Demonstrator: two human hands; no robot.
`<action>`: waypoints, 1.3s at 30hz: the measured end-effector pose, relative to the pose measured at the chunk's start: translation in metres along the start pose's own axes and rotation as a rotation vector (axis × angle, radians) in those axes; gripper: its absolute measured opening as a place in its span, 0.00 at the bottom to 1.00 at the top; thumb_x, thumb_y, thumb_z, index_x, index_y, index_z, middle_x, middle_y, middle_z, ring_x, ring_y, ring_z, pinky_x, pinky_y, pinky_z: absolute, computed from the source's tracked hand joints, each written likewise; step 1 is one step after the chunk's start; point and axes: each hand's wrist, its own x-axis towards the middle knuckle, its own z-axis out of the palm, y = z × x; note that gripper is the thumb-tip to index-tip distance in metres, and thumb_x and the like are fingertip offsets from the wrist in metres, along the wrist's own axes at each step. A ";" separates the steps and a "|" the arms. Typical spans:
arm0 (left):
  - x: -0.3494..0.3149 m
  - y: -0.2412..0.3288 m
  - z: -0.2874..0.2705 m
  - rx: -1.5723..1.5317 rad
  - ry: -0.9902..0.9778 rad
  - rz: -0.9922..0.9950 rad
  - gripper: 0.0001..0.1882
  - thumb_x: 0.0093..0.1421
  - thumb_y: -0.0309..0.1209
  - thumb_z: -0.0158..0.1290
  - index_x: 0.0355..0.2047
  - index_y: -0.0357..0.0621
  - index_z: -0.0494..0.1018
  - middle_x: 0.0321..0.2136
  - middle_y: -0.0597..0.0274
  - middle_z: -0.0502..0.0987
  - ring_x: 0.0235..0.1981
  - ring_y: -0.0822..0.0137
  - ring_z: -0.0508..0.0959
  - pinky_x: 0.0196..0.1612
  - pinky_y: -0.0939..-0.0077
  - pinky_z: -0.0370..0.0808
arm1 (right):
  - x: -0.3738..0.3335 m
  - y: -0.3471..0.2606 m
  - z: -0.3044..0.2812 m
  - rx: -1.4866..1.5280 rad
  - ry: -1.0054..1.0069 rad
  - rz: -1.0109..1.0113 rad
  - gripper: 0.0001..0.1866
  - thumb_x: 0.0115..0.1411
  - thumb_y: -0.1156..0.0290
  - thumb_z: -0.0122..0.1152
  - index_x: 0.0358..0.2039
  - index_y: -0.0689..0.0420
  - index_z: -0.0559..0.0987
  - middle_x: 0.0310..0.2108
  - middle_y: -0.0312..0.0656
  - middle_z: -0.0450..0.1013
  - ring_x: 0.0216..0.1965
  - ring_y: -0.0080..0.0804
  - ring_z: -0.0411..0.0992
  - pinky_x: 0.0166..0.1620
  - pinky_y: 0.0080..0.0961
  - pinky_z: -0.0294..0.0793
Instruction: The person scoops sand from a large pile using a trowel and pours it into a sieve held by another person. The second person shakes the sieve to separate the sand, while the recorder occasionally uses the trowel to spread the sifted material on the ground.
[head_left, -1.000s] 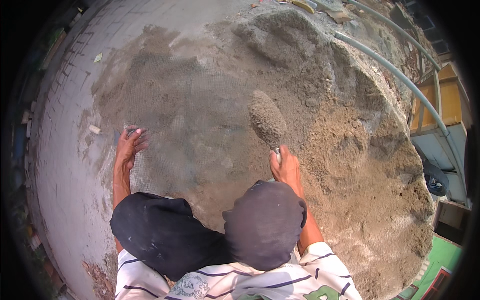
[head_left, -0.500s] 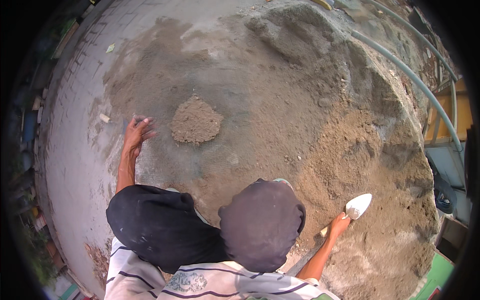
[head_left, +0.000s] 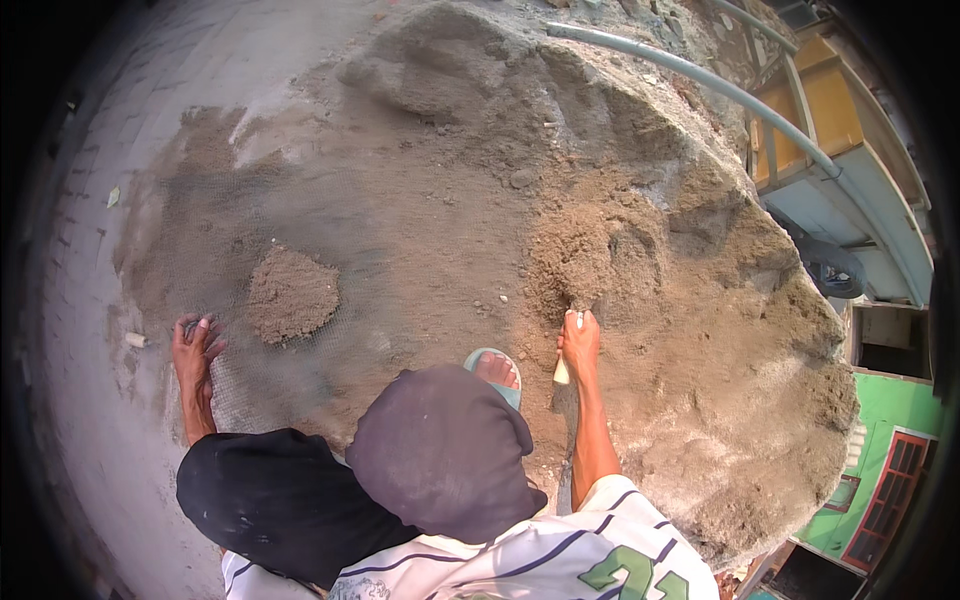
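My right hand (head_left: 578,342) is closed round the pale handle of a trowel (head_left: 561,372). Its blade is hidden from sight where it meets the loose brown sand (head_left: 585,250). To the left, a fine wire mesh (head_left: 235,375) lies low over the ground. A heap of sand (head_left: 293,293) rests on that mesh. Beside the heap, at the mesh's near left edge, my left hand (head_left: 198,347) has its fingers apart and slightly bent, holding nothing. Whether it touches the mesh I cannot tell.
A large sand mound (head_left: 740,370) fills the right side. Beyond it runs a grey pipe (head_left: 690,68), near a yellow and grey cart-like structure (head_left: 840,110). Paving (head_left: 90,260) stretches along the left. My sandalled foot (head_left: 497,372) stands between my hands.
The view has swung to the right. My right hand has brought the trowel forward to the loose sand, and its white blade no longer shows. My left hand stays beside the mesh.
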 end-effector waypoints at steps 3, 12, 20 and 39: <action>0.002 0.001 0.002 -0.002 -0.015 0.012 0.19 0.64 0.35 0.57 0.52 0.46 0.66 0.49 0.54 0.77 0.45 0.60 0.80 0.40 0.68 0.79 | -0.013 -0.018 0.024 -0.300 0.003 -0.340 0.16 0.67 0.60 0.53 0.28 0.57 0.64 0.18 0.41 0.68 0.15 0.28 0.68 0.17 0.29 0.67; -0.001 0.001 0.007 -0.003 -0.019 0.033 0.15 0.64 0.35 0.57 0.48 0.46 0.67 0.47 0.56 0.78 0.44 0.61 0.80 0.38 0.68 0.79 | -0.111 -0.140 0.167 -0.369 -0.405 -0.706 0.15 0.64 0.63 0.55 0.34 0.65 0.68 0.27 0.64 0.72 0.34 0.68 0.72 0.35 0.54 0.68; -0.003 -0.006 0.003 0.071 0.020 0.041 0.13 0.65 0.36 0.56 0.46 0.46 0.68 0.45 0.58 0.78 0.43 0.62 0.80 0.36 0.68 0.80 | -0.072 -0.081 0.077 -0.058 -0.624 0.040 0.16 0.67 0.60 0.54 0.29 0.59 0.70 0.17 0.41 0.69 0.17 0.33 0.71 0.20 0.31 0.70; -0.013 0.018 0.000 0.043 0.002 -0.060 0.21 0.65 0.35 0.54 0.56 0.45 0.68 0.47 0.51 0.74 0.45 0.57 0.79 0.37 0.66 0.80 | -0.038 -0.133 0.083 -0.514 -0.310 -0.665 0.15 0.66 0.61 0.55 0.32 0.62 0.70 0.20 0.50 0.69 0.20 0.39 0.69 0.27 0.38 0.68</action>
